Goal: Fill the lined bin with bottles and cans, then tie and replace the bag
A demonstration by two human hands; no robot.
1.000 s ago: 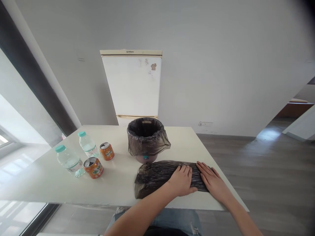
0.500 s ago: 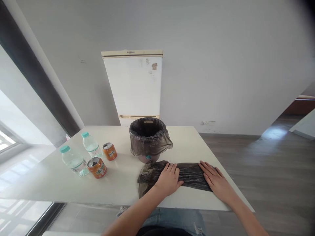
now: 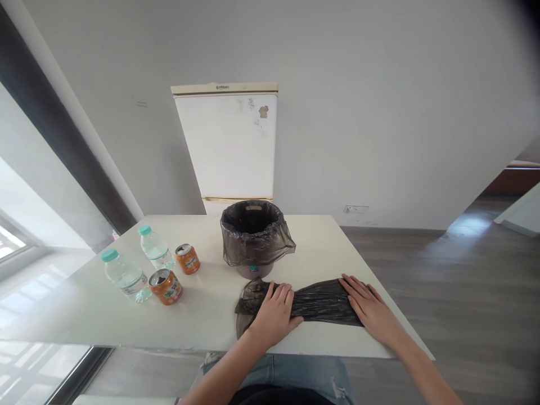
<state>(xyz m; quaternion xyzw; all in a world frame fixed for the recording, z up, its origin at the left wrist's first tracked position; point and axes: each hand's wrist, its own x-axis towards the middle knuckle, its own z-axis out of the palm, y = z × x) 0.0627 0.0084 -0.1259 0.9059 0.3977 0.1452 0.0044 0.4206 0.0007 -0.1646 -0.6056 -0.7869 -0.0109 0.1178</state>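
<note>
A dark, see-through plastic bag (image 3: pixel 320 301) lay flattened along the near edge of the desk (image 3: pixel 198 323), a little right of its middle. The left hand (image 3: pixel 272 315) rested palm down on the bag's left part and the right hand (image 3: pixel 369 312) lay palm down on its right end. The grip of each hand was open, with the fingers stretched flat and closed on nothing. Between the hands the film was gathered into long wrinkles.

Just behind the bag stood a small round bin (image 3: pixel 253 271) with a dark liner (image 3: pixel 255 239) folded over its rim. To the left, well apart from the bag, two orange cans (image 3: pixel 166 286) stood with their tops open. Two water bottles (image 3: pixel 122 275) with teal caps stood beside them. The desk top was white, smooth and plain.

Behind the desk a white refrigerator (image 3: pixel 228 146) stood against a pale grey wall (image 3: pixel 379 112) with a socket plate (image 3: pixel 353 209) low on it. Grey wood-look floor (image 3: pixel 464 292) ran off to the right. A bright window (image 3: pixel 25 264) with a dark frame filled the left side.

Both forearms ran out of the bottom of the view, where jeans (image 3: pixel 304 377) showed below the desk edge. The left hand covered part of the bag, so the film under the palm could not be seen. The inside of the bin was too dark to make out, and the print on the cans and bottles was too small to read. The room at the far right was cut off by the edge of the view.
</note>
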